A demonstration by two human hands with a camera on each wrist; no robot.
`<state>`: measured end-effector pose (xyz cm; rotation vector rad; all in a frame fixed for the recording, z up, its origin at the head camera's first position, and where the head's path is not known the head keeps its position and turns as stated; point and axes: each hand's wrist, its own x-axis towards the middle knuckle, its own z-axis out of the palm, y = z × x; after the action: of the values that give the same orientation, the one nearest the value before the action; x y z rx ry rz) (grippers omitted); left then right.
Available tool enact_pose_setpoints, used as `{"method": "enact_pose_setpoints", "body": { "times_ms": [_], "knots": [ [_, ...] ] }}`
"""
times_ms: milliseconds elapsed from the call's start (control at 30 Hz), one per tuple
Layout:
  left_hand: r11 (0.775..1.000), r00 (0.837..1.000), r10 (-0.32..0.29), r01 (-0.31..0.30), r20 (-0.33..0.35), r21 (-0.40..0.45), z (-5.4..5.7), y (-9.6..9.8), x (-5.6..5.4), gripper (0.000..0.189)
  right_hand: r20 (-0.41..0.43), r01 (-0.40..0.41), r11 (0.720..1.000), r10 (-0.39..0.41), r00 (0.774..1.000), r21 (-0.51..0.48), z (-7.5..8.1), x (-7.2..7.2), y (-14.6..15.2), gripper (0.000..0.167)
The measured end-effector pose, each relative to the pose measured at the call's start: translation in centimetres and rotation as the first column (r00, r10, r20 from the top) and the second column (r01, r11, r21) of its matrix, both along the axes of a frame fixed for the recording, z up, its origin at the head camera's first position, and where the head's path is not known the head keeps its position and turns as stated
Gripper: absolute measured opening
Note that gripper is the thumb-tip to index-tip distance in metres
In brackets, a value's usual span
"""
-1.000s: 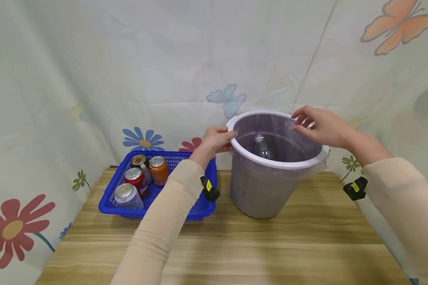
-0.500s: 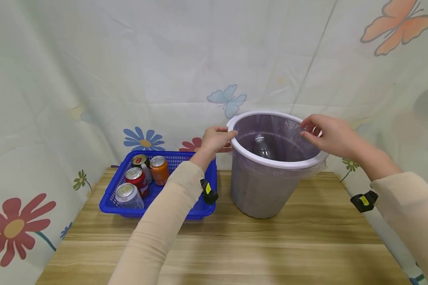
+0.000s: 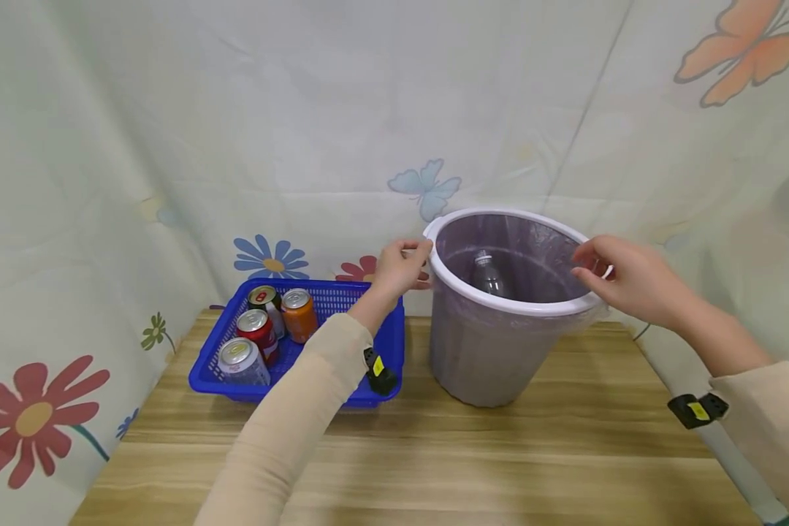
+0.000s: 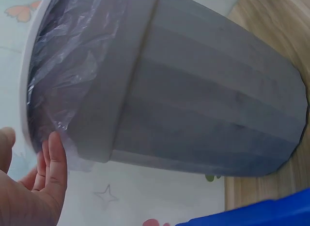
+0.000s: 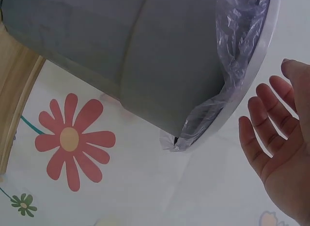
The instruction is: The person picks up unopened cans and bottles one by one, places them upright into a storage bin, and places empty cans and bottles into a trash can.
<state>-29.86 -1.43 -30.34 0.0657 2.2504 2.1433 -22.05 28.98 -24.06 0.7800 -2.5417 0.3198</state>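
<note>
A grey trash can [image 3: 483, 358] with a white rim stands on the table, lined with a clear plastic bag [image 4: 72, 75] whose edge hangs out below the rim. Inside lies a clear plastic bottle [image 3: 489, 276]. At the can's left side, my left hand [image 3: 397, 270] has its fingertips right at the bag's edge under the rim, thumb apart from them. Beside the right part of the rim, my right hand [image 3: 631, 277] has loosely bent fingers holding nothing; the right wrist view shows a gap between this hand [image 5: 281, 143] and the rim.
A blue plastic basket [image 3: 197, 380] stands left of the can, with an orange can [image 3: 299, 318], a red can [image 3: 258, 336] and other drink cans in it. My left forearm passes over its right part. A floral curtain [image 3: 302, 109] hangs behind the wooden table [image 3: 447, 467].
My right hand has moved right and down along the rim, from the back right to the right side. My left hand has loosened at the rim, its thumb lifting slightly.
</note>
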Motion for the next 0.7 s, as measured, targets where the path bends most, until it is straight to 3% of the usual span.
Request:
{"method": "enact_pose_setpoints", "body": {
  "times_ms": [133,267,467,700],
  "knots": [
    [0.996,0.998,-0.029,0.025,-0.049,-0.091,0.0,-1.2,0.5,0.039,-0.042,-0.023,1.000,0.023,0.999,-0.012,-0.6,0.6,0.2,0.020],
    [0.974,0.991,-0.043,0.013,-0.128,-0.228,-0.5,-2.8,0.9,0.034,-0.081,-0.060,0.998,0.059,0.995,-0.010,-1.1,0.7,0.4,0.021],
    [0.903,0.981,-0.060,-0.024,-0.182,-0.428,-1.9,-5.4,1.9,0.026,-0.084,-0.069,0.997,0.066,0.994,-0.035,-1.8,1.2,0.8,0.022],
    [0.829,0.958,-0.109,-0.060,-0.266,-0.556,-3.0,-7.9,3.6,0.019,-0.093,-0.019,0.995,0.010,0.996,-0.094,-2.1,2.6,1.7,0.026]
  ]
}}
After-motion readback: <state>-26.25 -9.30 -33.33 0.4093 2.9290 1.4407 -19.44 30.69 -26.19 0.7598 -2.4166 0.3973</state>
